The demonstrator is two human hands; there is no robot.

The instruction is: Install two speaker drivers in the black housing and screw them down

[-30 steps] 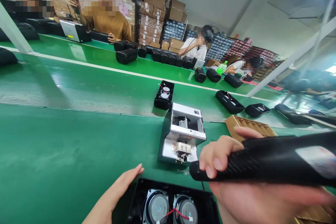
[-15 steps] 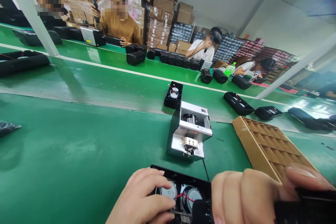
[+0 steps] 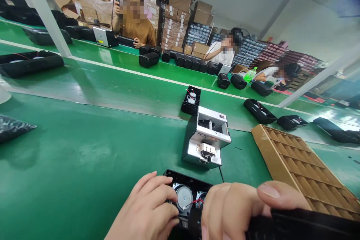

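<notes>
A black speaker housing (image 3: 191, 180) lies at the bottom centre with two round silver speaker drivers (image 3: 184, 198) and a red wire in it. My left hand (image 3: 149, 206) grips its left side, fingers curled over the edge towards the nearer driver. Wrapped round a black electric screwdriver (image 3: 303, 223) is my right hand (image 3: 233, 210), its knuckles over the right part of the housing. The tool's front end reaches down at the housing; its tip is hidden. Just beyond stands a silver and black screw feeder (image 3: 206, 138).
A cardboard box with dividers (image 3: 298, 165) stands to the right. Behind the feeder sits another open speaker housing (image 3: 191, 99). More housings line the green bench (image 3: 84, 138) and belt. A plastic bag (image 3: 14, 127) lies at left. Several co-workers (image 3: 137, 26) sit across.
My right hand and the screwdriver have moved left over the housing, covering more of the right driver. The left hand has shifted slightly left. The view has swung a little to the left.
</notes>
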